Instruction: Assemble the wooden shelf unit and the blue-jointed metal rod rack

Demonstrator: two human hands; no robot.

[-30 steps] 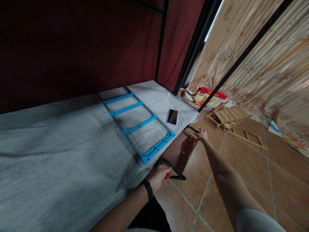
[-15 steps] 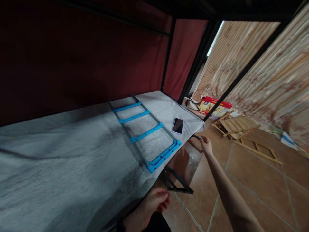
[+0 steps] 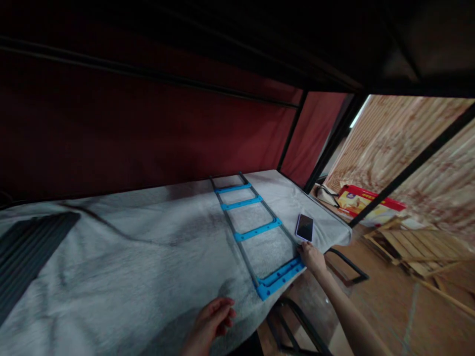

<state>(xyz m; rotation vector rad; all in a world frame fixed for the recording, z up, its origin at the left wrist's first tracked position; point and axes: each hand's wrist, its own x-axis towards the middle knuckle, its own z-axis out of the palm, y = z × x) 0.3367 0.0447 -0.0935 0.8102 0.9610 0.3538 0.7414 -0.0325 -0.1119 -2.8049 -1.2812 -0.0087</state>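
A rack-like frame of grey tubes and blue plastic crosspieces (image 3: 259, 230) lies flat on a grey-white cloth-covered bed (image 3: 148, 282). My right hand (image 3: 312, 257) is at the frame's near right corner, its fingers closed on the grey tube beside the blue end piece. The fingertips are partly hidden. Just beyond that hand lies a phone (image 3: 305, 227) with a dark screen. To the left of the frame, my left hand (image 3: 213, 319) hovers over the cloth near the bed's front edge. Its fingers are loosely curled and apart, with nothing in them.
Several dark grey tubes (image 3: 35, 252) lie on the bed at far left. Black metal frame parts (image 3: 297, 321) and a black loop (image 3: 349, 264) stand below the front edge. On the tiled floor are folded wooden slats (image 3: 419, 247) and a red-yellow box (image 3: 367, 202). Dark red cloth (image 3: 148, 138) hangs behind.
My right hand has moved from the black loop below the bed edge onto the blue-and-grey frame. My left hand has come up over the cloth. The view has turned left, bringing the grey tubes in.
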